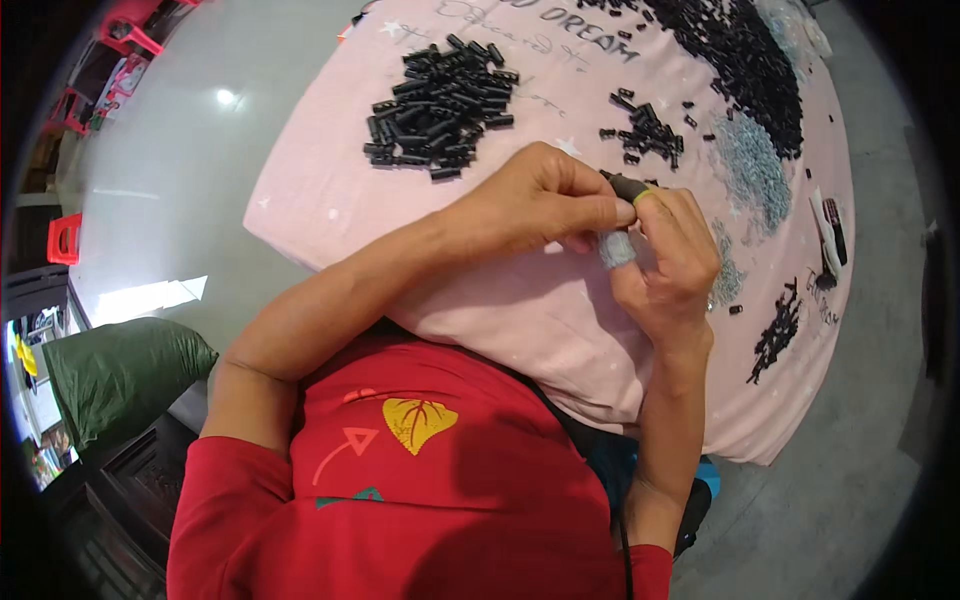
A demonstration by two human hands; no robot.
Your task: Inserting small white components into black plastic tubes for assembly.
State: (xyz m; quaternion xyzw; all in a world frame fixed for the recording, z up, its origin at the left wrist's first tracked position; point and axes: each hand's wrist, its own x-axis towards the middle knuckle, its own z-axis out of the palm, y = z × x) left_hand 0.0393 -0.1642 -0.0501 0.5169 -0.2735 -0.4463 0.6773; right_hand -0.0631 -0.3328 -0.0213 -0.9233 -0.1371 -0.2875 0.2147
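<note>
My left hand and my right hand meet over the near part of a pink cloth, fingertips pinched together. The right index finger wears a dark finger cover with a yellow edge. Greyish-white tape wraps the right thumb. Whatever lies between the fingertips is hidden by them. Just beyond the hands is a small group of short black plastic pieces. Left of it sits a larger pile of similar black pieces.
Many small black parts cover the far right of the pink cloth. Small silvery metal parts lie beside them. Thin black parts and a white-and-black tool lie at right. A green bag stands at left.
</note>
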